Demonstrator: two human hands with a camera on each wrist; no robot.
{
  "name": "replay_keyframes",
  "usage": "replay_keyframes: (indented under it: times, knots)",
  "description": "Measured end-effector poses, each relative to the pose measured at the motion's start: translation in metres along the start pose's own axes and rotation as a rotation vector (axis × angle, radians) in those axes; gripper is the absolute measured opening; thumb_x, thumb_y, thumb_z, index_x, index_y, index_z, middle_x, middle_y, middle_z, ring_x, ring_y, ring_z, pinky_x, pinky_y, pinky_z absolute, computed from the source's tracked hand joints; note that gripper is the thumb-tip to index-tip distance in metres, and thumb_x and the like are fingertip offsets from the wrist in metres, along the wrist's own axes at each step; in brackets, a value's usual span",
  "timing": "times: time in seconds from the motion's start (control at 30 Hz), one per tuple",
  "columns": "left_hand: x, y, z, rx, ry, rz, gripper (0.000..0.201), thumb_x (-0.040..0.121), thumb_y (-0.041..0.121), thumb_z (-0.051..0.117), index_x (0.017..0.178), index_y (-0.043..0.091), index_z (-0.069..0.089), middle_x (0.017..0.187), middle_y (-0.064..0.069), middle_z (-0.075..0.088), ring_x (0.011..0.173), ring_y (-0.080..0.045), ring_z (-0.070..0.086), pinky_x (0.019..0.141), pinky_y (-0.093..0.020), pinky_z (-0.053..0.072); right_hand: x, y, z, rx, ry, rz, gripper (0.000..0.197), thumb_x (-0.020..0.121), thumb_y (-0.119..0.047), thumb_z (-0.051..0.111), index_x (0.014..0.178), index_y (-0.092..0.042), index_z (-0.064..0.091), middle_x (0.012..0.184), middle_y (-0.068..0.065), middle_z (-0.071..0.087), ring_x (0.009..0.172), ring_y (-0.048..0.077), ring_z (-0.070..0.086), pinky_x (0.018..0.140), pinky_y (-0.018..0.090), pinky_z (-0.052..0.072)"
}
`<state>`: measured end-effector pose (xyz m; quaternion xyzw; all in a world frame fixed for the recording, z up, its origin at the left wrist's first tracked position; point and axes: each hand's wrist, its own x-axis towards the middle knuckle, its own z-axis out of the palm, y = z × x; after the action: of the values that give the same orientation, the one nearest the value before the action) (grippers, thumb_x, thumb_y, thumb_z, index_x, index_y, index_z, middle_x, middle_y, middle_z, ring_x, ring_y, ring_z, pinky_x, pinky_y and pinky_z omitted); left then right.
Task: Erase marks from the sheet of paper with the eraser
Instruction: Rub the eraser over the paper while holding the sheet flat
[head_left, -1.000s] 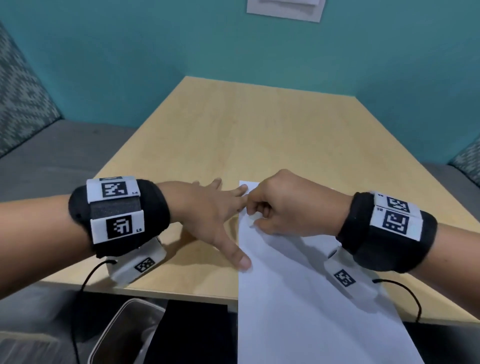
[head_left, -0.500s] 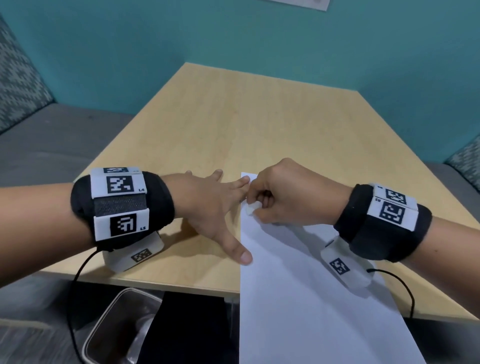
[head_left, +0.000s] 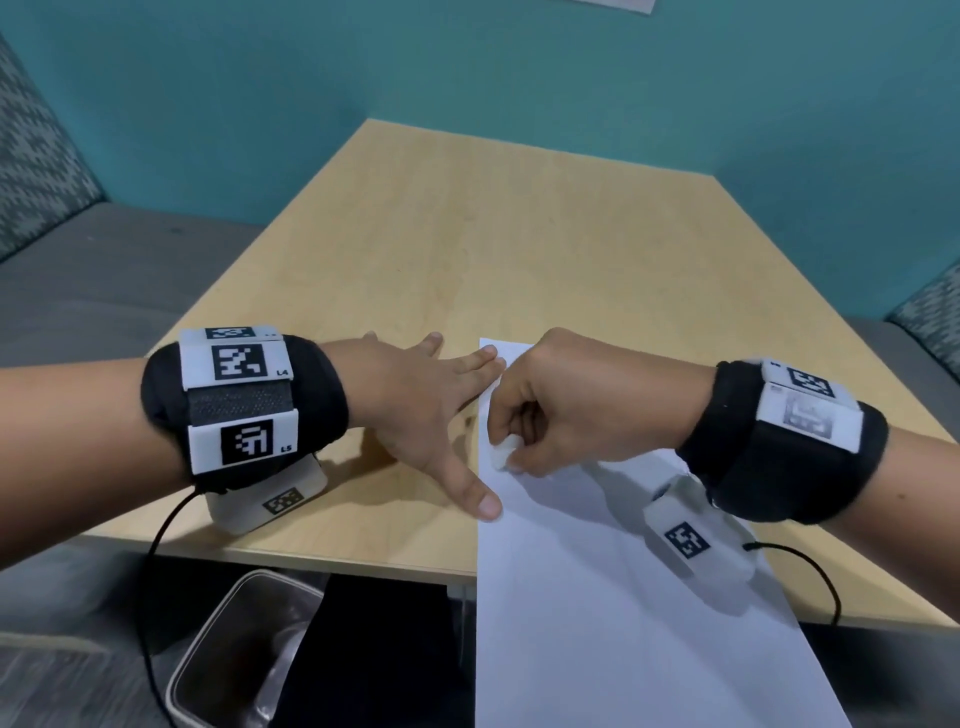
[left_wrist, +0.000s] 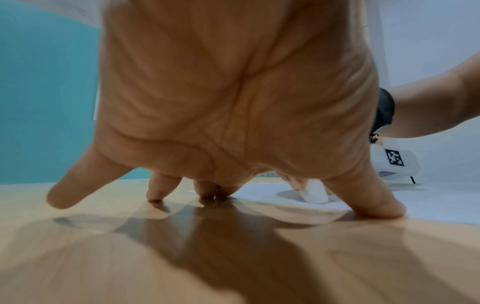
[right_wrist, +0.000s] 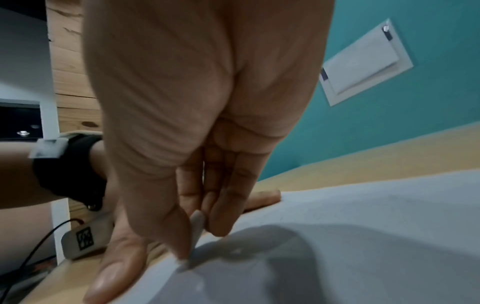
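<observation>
Right hand (head_left: 566, 410) pinches a small white rubber eraser (head_left: 501, 451) – tip on the white paper sheet's (head_left: 613, 613) left edge – between the spread, flat left hand's (head_left: 415, 405) thumb and fingers

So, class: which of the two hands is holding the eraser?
The right hand, curled, pinches the white eraser against the sheet of paper; the left hand lies spread flat beside it.
</observation>
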<state>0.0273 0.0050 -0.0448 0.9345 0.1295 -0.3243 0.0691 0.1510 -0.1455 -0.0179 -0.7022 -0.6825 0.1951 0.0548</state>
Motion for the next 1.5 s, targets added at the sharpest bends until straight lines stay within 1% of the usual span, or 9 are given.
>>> replay_keyframes:
  times: [0.3,0.43,0.57,0.77,0.9,1.0,1.17,1.3,1.5]
  knots:
    - [0.0,0.002,-0.002,0.015,-0.022,-0.023,0.149,0.054,0.106,0.06,0.162,0.049,-0.027,0.165,0.032,-0.036,0.163,-0.028,-0.025,0.119,-0.081,0.0,-0.008,-0.004,0.011,0.0,0.036,0.02,0.013,0.083,-0.022,0.08,0.095,-0.024,0.076,0.069,-0.012,0.069,0.068,0.01,0.066,0.065,0.01,0.049]
    - [0.001,0.001,-0.001,0.013,-0.023,-0.015,0.151,0.054,0.107,0.059,0.161,0.049,-0.03,0.164,0.033,-0.036,0.162,-0.027,-0.025,0.119,-0.081,0.0,0.005,0.009,0.007,-0.092,0.153,0.054,0.016,0.084,-0.02,0.076,0.1,-0.016,0.078,0.068,-0.008,0.068,0.062,-0.001,0.061,0.064,0.0,0.038]
    - [0.002,0.0,-0.001,0.014,-0.016,-0.008,0.15,0.053,0.108,0.059,0.161,0.051,-0.029,0.165,0.033,-0.036,0.163,-0.027,-0.024,0.119,-0.081,-0.001,0.002,0.006,0.012,-0.077,0.132,0.093,0.019,0.083,-0.021,0.076,0.102,-0.017,0.078,0.07,-0.007,0.07,0.064,0.007,0.064,0.064,0.022,0.052]
    - [0.004,-0.001,-0.001,0.042,-0.029,-0.016,0.153,0.049,0.111,0.055,0.158,0.051,-0.035,0.163,0.032,-0.038,0.162,-0.027,-0.025,0.121,-0.08,-0.005,0.001,0.008,0.006,-0.085,0.091,0.067,0.017,0.085,-0.022,0.078,0.102,-0.02,0.077,0.068,-0.01,0.066,0.067,-0.001,0.062,0.063,0.005,0.043]
    - [0.003,0.001,-0.003,0.057,0.001,-0.002,0.15,0.051,0.11,0.056,0.161,0.051,-0.027,0.17,0.027,-0.03,0.164,-0.032,-0.019,0.122,-0.078,-0.009,-0.001,0.007,0.014,-0.095,0.11,0.107,0.018,0.085,-0.022,0.073,0.103,-0.02,0.074,0.074,-0.008,0.068,0.069,0.012,0.066,0.068,0.034,0.059]
    - [0.001,0.006,-0.006,0.113,0.026,-0.025,0.154,0.051,0.111,0.053,0.163,0.044,-0.029,0.176,0.018,-0.022,0.165,-0.037,-0.012,0.124,-0.075,-0.008,-0.025,0.003,0.006,-0.112,0.07,0.118,0.018,0.086,-0.029,0.075,0.104,-0.026,0.075,0.075,-0.014,0.065,0.072,0.008,0.066,0.068,0.028,0.057]
    - [-0.014,0.017,0.003,0.167,0.172,-0.035,0.136,0.059,0.112,0.038,0.169,0.038,0.01,0.159,-0.006,0.035,0.15,-0.032,0.031,0.126,-0.063,0.017,-0.074,0.0,0.007,-0.129,0.095,0.207,0.017,0.086,-0.039,0.072,0.102,-0.031,0.072,0.081,-0.017,0.068,0.078,-0.001,0.062,0.07,0.019,0.051]
    - [-0.029,0.022,0.003,0.186,0.196,-0.044,0.098,0.066,0.107,0.043,0.126,0.03,0.049,0.108,0.008,0.039,0.108,-0.021,0.046,0.1,-0.041,0.045,-0.099,0.004,0.026,-0.136,0.081,0.315,0.018,0.089,-0.038,0.067,0.106,-0.032,0.07,0.083,-0.016,0.066,0.083,0.003,0.062,0.072,0.021,0.052]
    - [-0.024,0.026,-0.012,0.027,0.19,0.048,0.079,0.084,0.085,0.063,0.146,0.038,0.047,0.139,0.01,0.044,0.117,-0.019,0.058,0.1,-0.044,0.053,-0.11,0.017,0.021,-0.077,0.085,0.373,0.016,0.087,-0.034,0.071,0.103,-0.03,0.072,0.081,-0.015,0.068,0.084,0.004,0.064,0.073,0.022,0.053]
